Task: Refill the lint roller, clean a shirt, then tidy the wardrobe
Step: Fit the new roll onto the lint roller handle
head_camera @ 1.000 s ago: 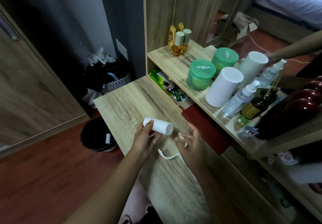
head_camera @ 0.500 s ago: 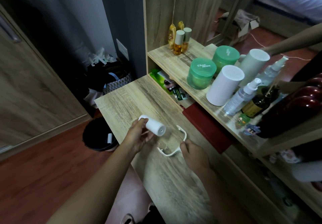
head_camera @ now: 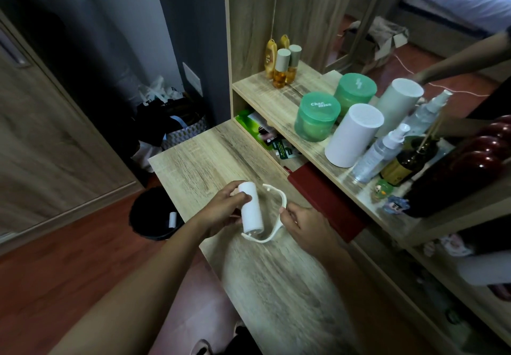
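In the head view, a person stands over a pale wood counter and holds both hands just above it, a little below the middle of the picture. The left hand has its grip clamped on a white refill roll, fingers and thumb curled round the upper half, so that the roll stands nearly upright with its lower end tipped toward 6 o'clock. The right hand, at 3 o'clock from the roll, has its grip pinched together on the side of the white lint roller frame. The frame curves round the roll from 1 o'clock down to 6 o'clock, and the roll's lower end sits at the frame's bottom arm; whether it is seated there cannot be told. At 9 o'clock from the hands a black bin stands on the red-brown floor just beside the counter's edge, with a small white roll inside it. At 2 o'clock from the hands a flat dark red book lies against the foot of a raised shelf. On the shelf, toward 1 o'clock, stand a green jar, a tall white cylinder just beside it, a clear spray bottle and a dark bottle holding thin sticks. Farther back, at 12 o'clock, small amber bottles stand against a mirror.
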A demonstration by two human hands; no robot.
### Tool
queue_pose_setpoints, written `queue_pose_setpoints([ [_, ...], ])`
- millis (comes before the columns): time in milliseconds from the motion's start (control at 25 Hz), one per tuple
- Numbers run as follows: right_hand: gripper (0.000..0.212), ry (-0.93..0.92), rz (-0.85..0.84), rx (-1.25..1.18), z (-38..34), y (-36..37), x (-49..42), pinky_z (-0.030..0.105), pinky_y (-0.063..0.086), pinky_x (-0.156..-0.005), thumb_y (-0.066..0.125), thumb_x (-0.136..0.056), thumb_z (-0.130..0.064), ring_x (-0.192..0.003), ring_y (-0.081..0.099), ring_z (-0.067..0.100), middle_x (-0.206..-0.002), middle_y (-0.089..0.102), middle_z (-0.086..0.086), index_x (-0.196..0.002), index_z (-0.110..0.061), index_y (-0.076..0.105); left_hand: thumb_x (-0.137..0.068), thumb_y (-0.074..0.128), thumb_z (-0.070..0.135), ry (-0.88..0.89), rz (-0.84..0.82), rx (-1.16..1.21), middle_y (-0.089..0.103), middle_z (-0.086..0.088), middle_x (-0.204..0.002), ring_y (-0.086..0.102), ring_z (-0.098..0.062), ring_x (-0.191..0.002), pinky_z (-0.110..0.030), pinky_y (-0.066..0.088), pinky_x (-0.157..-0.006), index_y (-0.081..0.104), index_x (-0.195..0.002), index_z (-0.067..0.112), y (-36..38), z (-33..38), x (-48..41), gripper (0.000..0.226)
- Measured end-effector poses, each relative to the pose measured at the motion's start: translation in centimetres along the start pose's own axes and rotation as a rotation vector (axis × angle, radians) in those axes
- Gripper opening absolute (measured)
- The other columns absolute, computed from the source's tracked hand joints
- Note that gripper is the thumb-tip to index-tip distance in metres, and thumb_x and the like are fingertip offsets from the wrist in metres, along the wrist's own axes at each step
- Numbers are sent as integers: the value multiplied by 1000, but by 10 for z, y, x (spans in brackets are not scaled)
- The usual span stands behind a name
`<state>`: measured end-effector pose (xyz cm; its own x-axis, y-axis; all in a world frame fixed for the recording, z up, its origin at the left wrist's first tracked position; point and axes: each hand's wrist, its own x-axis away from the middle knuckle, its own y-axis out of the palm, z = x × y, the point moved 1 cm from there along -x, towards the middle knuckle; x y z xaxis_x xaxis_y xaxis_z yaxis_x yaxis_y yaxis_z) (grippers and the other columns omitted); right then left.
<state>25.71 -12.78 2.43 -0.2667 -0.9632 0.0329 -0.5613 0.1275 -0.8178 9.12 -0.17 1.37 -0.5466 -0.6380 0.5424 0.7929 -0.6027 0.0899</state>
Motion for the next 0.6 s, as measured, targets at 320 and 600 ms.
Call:
queue_pose_setpoints([
  [320, 41, -41, -4, -108, 0, 4, -2, 25, 32, -48, 41, -93, -46, -43, 42, 9, -47, 42, -5, -80, -13, 61, -76, 53, 24, -7, -112, -18, 57, -6, -96, 56, -21, -82, -25, 48, -56, 55, -116, 28, -1, 5, 4, 41],
  [600, 34, -27, 18, -107, -3, 3, -3, 36, 37, -50, 44, -92, -45, -45, 40, 10, -46, 38, -6, -68, -22, 47, -87, 53, 19, -49, -171, 124, 52, -9, -103, 61, -20, -76, -35, 55, -63, 45, -116, 34, 6, 3, 9, 34],
])
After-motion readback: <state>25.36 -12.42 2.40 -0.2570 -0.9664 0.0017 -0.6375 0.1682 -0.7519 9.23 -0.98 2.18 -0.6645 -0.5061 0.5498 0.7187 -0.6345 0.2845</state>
